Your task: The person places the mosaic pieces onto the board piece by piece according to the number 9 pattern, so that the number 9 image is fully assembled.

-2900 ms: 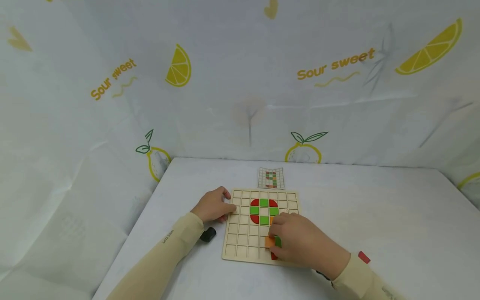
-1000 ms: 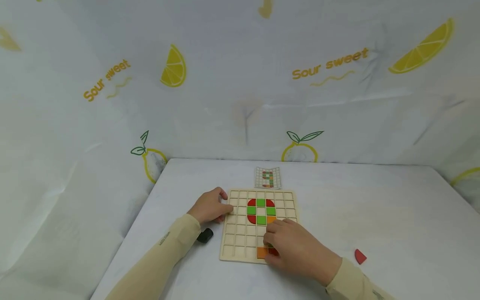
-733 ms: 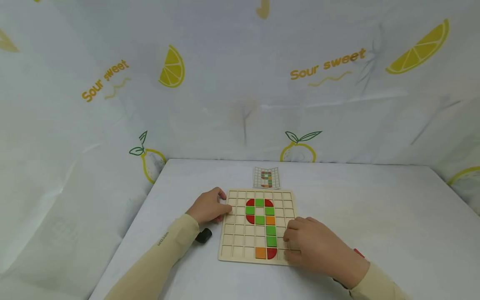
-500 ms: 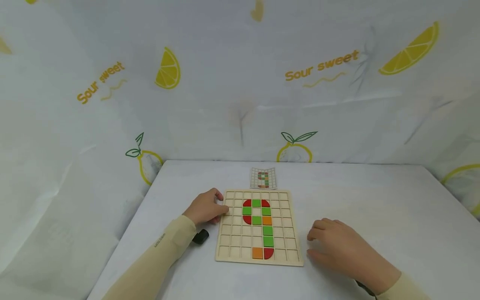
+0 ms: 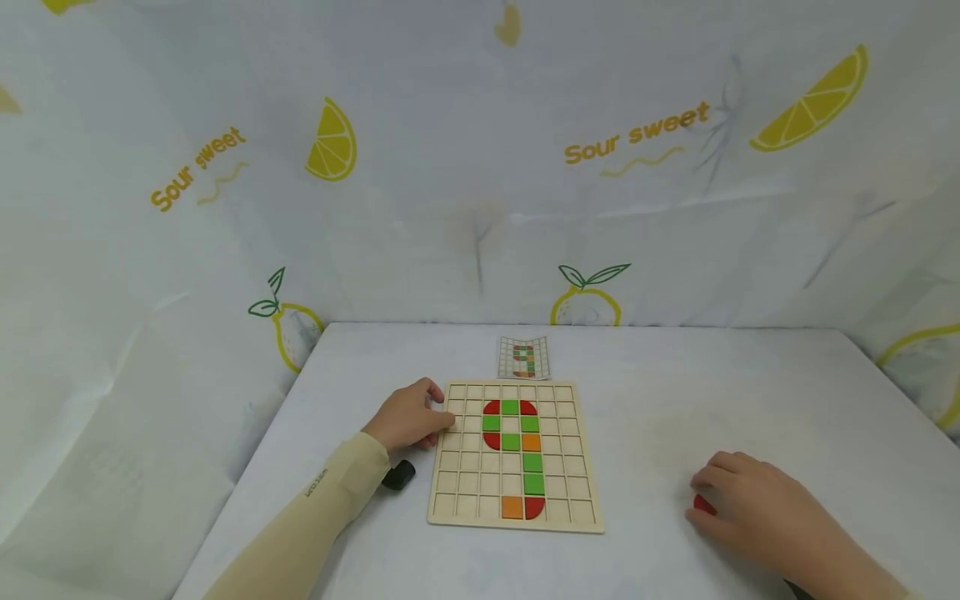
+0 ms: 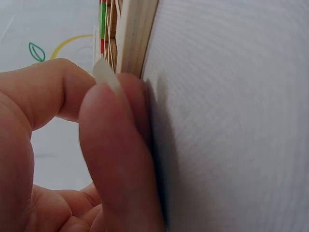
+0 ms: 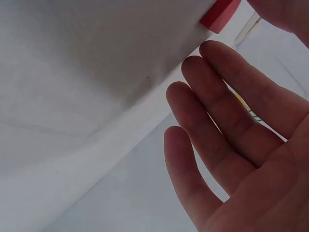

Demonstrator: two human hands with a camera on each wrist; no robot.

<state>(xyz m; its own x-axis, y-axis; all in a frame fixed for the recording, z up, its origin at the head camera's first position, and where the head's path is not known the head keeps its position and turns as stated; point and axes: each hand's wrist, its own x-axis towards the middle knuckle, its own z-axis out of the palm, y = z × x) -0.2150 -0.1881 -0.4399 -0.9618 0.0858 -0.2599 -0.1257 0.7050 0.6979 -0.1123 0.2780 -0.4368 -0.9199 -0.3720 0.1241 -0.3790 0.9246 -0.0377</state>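
A square wooden grid board (image 5: 468, 483) lies on the table, with red, green and orange tiles set in its cells in a 9-like figure. My left hand (image 5: 405, 417) holds its left edge, thumb tip over the rim and curled fingertips against the side, as the left wrist view (image 6: 116, 140) also shows. Off to the right, my right hand (image 5: 765, 512) hovers around a loose red quarter-round tile (image 5: 703, 505). In the right wrist view that red tile (image 7: 220, 15) sits between thumb and index finger, apart from the fingertips, and the fingers (image 7: 236, 106) are loosely extended.
A small pattern card (image 5: 523, 358) with a matching figure stands behind the board. A black object (image 5: 399, 475) is by the left wrist. White cloth printed with lemons (image 5: 588, 304) rises behind the table (image 5: 637, 383).
My right hand placed a green tile and an orange tile low on the board, then left it and moved right to the loose red tile. The left hand stays at the board's edge.
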